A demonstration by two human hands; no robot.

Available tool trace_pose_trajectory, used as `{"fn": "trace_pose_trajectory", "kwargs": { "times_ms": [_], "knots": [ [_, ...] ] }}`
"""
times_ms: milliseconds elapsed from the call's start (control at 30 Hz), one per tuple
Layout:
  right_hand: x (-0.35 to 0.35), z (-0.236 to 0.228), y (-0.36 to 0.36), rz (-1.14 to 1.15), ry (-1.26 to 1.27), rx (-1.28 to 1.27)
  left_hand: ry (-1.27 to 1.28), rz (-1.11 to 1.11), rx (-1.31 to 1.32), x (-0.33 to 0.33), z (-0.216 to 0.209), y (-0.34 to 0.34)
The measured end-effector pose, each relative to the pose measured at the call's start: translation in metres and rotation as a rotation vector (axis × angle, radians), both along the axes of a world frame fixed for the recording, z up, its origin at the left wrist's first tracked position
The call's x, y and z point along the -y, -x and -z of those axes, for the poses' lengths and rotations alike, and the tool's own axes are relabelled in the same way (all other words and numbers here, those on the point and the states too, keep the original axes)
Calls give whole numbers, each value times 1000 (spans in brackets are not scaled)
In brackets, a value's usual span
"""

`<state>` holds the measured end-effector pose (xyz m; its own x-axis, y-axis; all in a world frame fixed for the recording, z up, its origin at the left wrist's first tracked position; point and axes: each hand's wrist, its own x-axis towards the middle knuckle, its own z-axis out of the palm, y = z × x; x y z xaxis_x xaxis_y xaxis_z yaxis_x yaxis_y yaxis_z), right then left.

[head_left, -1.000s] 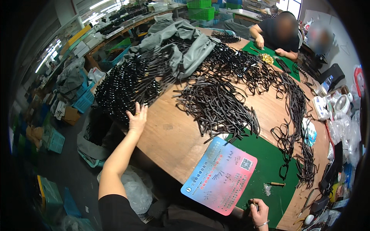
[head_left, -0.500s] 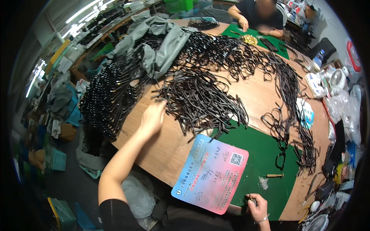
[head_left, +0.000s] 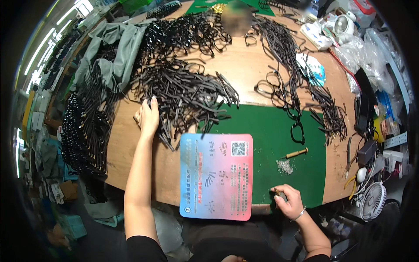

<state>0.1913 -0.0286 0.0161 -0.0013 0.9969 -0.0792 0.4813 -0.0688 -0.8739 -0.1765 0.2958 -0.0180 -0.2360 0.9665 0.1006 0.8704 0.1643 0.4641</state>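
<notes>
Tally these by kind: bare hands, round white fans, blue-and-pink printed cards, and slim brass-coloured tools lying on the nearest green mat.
Bare hands: 2
Round white fans: 2
Blue-and-pink printed card: 1
Slim brass-coloured tool lying on the nearest green mat: 1
Total: 6

head cam, left of a side-by-side fisheye pair: looks down at the worktable from close above its near edge, far side at 12 o'clock; wearer's forearms enter from 7 and 5.
</notes>
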Motion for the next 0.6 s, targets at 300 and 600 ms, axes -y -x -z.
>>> {"fn": "trace_pose_trajectory", "kwargs": {
  "times_ms": [300, 600],
  "knots": [
    [5, 3, -1, -26, -47, -8, -232, 312, -150, 58, -28, -11],
    [3, 8, 1, -35, -37, -70, -230, 479, -180, 137, -29, -12]
  ]
}}
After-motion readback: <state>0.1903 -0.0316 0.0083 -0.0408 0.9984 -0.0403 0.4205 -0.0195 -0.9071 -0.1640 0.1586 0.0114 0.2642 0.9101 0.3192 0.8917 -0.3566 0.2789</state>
